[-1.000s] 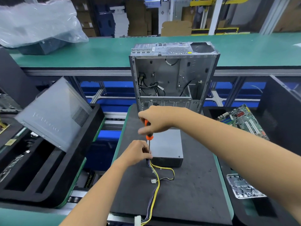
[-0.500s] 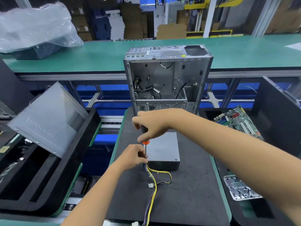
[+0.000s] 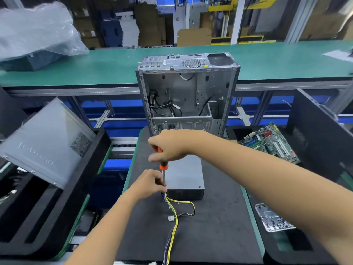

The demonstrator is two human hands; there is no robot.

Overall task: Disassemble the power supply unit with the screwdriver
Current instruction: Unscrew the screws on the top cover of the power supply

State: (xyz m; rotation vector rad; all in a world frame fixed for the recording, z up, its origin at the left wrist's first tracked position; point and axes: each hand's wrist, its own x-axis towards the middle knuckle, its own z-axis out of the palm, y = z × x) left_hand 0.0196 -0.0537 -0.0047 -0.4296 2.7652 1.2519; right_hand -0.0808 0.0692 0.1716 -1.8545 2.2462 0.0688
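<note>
The right hand (image 3: 168, 148) is wrapped around the orange handle of the screwdriver (image 3: 163, 169), held upright to bear down on a screw. Just below it, the left hand (image 3: 150, 183) pinches the shaft to steady the tip. Under both, the power supply unit (image 3: 184, 178) lies flat on the black mat (image 3: 210, 236), its cables (image 3: 174, 217) trailing toward the person.

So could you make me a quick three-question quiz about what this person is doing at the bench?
1. True or false: the right hand grips the screwdriver by its handle.
2. What does the left hand steady: A) the motherboard, B) the screwdriver's shaft at the power supply unit, C) the computer case?
3. Fill in: the yellow cables trail from the unit toward the ____ edge of the black mat.

Key: 1 true; 2 B; 3 near
</note>
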